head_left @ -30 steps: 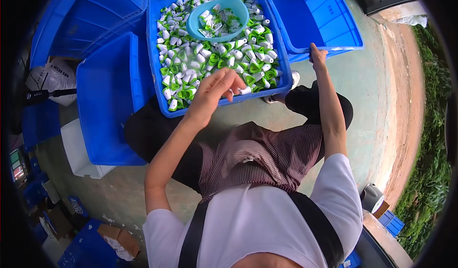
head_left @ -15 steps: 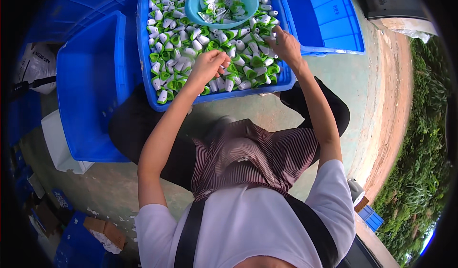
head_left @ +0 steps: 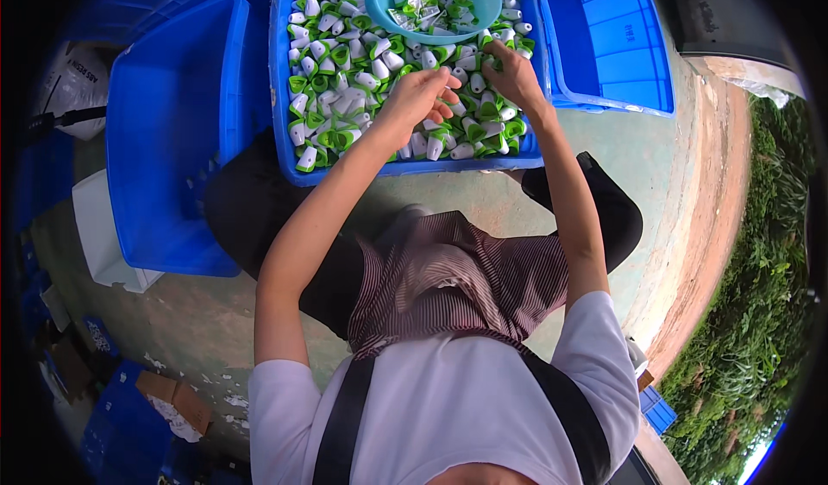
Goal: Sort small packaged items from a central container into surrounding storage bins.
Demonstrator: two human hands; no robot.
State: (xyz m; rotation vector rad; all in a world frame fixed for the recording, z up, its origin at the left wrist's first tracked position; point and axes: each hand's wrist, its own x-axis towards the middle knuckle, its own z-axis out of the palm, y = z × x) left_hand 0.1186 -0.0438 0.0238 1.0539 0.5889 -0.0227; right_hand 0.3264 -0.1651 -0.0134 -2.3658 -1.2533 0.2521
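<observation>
A blue crate (head_left: 405, 168) is filled with small white plastic pieces with green ends (head_left: 338, 97). Over the pieces at its middle, my left hand (head_left: 418, 101) is loosely curled with its fingers apart, and nothing shows in it. My right hand (head_left: 515, 78) reaches down among the pieces near the right side of the crate, just below a light-blue bowl (head_left: 375, 6). Its thumb and fingers are bent together; what they grip is hidden. Inside the bowl lie green and white bits with clear, shiny ones (head_left: 431, 6).
An upright blue bin (head_left: 168, 140) stands to the left beside my knee, with a white box (head_left: 97, 226) below it. Another blue crate (head_left: 617, 36) adjoins on the right. A cardboard box (head_left: 177, 399) sits at the lower left. Plants (head_left: 742, 295) grow beyond the floor's right edge.
The view has shifted, so the crate sits farther up and right. My left hand has moved toward my right hand and its fingers have loosened. My right hand stays among the pieces.
</observation>
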